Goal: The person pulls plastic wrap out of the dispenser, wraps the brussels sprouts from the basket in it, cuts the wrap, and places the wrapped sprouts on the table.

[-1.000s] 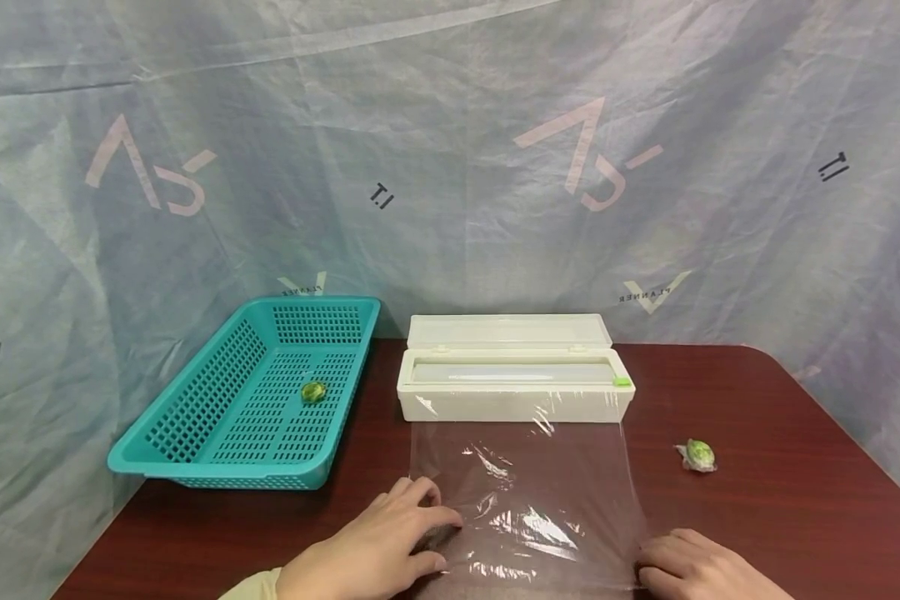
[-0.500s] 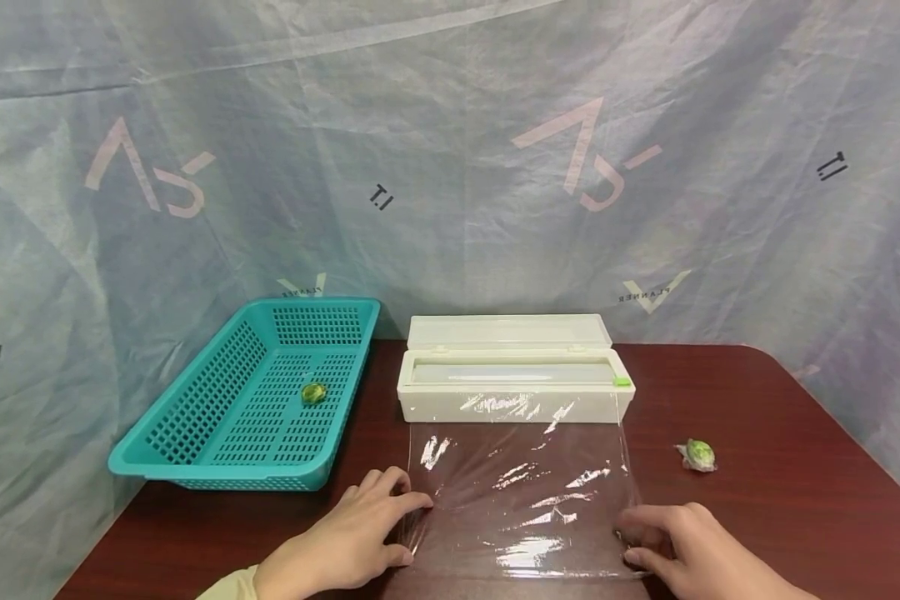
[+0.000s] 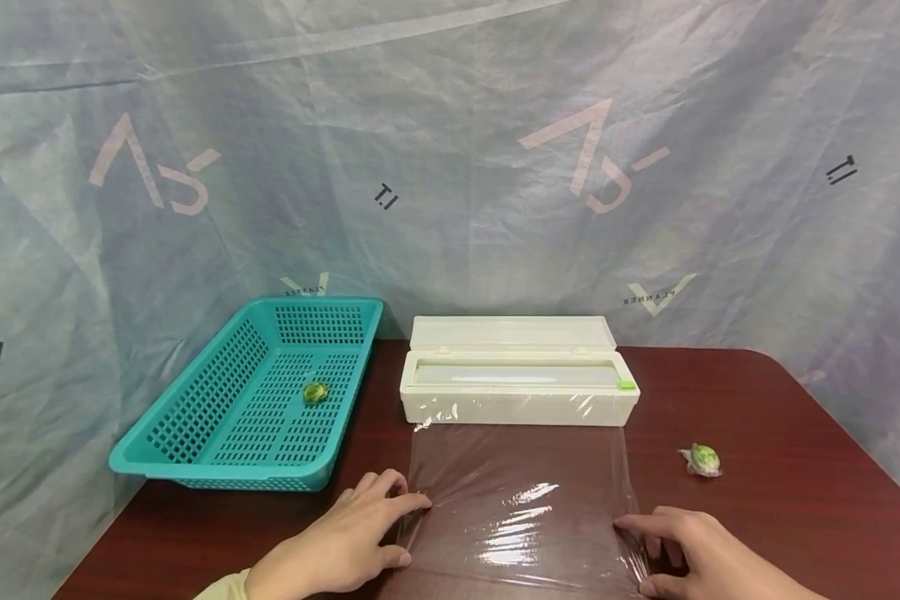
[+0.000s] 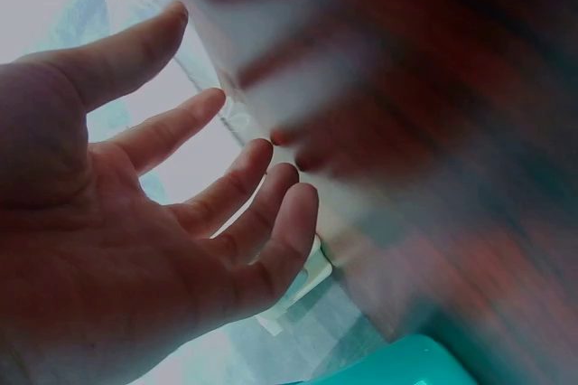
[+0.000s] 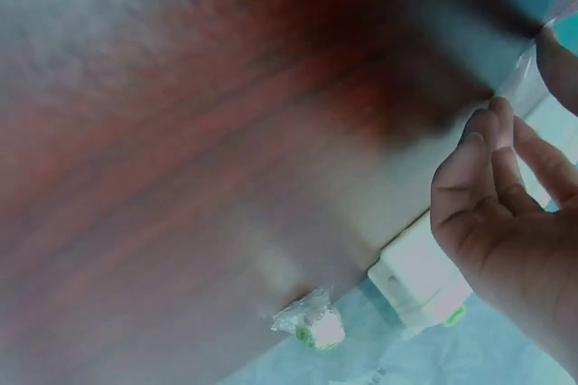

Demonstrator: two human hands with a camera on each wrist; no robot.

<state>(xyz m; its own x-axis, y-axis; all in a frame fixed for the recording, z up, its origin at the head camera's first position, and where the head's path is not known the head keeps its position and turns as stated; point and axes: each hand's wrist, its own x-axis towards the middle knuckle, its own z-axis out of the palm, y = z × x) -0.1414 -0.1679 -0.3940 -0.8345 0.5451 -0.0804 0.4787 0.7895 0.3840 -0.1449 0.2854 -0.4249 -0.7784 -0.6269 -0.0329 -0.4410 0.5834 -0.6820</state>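
Observation:
A sheet of clear cling film (image 3: 525,492) runs from the front of a white cling film dispenser (image 3: 517,358) toward me, lying over the dark red table. My left hand (image 3: 341,537) is at the film's left edge, thumb and index fingertips touching it. In the left wrist view its fingers are loosely spread. At the film's right edge is my right hand (image 3: 701,550), index fingertip on the film and thumb lower down, apart from it. The film puckers between that thumb and finger. The right wrist view shows the other fingers (image 5: 470,168) loosely bent.
A teal perforated basket (image 3: 322,475) stands at the left with one small green sprout-like vegetable (image 3: 316,392) inside. Right of the film lies a similar vegetable wrapped in film (image 3: 703,459). The dispenser's lid (image 3: 512,332) is raised before a grey curtain (image 3: 450,167).
My left hand has shifted left to the film's edge and then stayed there. My right hand's thumb and index finger have spread apart. The film's creases and reflections have changed.

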